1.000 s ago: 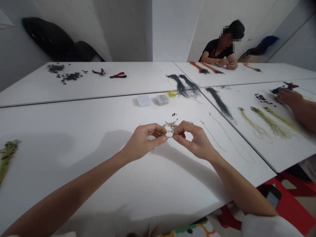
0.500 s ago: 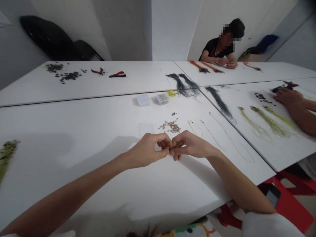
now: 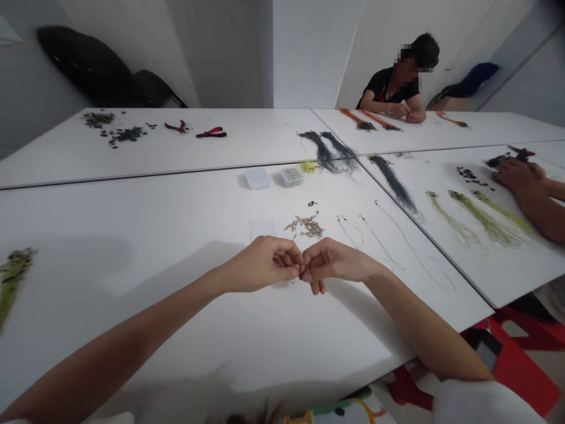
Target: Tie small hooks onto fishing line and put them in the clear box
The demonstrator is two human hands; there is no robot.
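My left hand (image 3: 269, 263) and my right hand (image 3: 329, 263) meet fingertip to fingertip over the white table (image 3: 185, 335). Both are pinched closed on something tiny; a small dark curved bit shows below the left fingertips, too small to name. Just beyond the hands lies a pile of small gold-brown metal pieces (image 3: 311, 227), with a few black bits (image 3: 312, 204) behind it. A clear flat sheet or lid (image 3: 261, 229) is partly behind my left hand. Thin pale lines (image 3: 380, 244) with small dark ends lie to the right of the pile.
Two plastic boxes (image 3: 257, 179) stand farther back beside a yellow-green clump (image 3: 309, 167). Dark green strand bundles (image 3: 395, 182) cross the table joints. Red-handled pliers (image 3: 212, 133) lie at the back. A person (image 3: 392, 88) sits opposite; another's hands (image 3: 518, 174) are at the right.
My hands have shifted slightly at the fingertips, the left one a little to the left. A small dark curved bit now shows beneath them.
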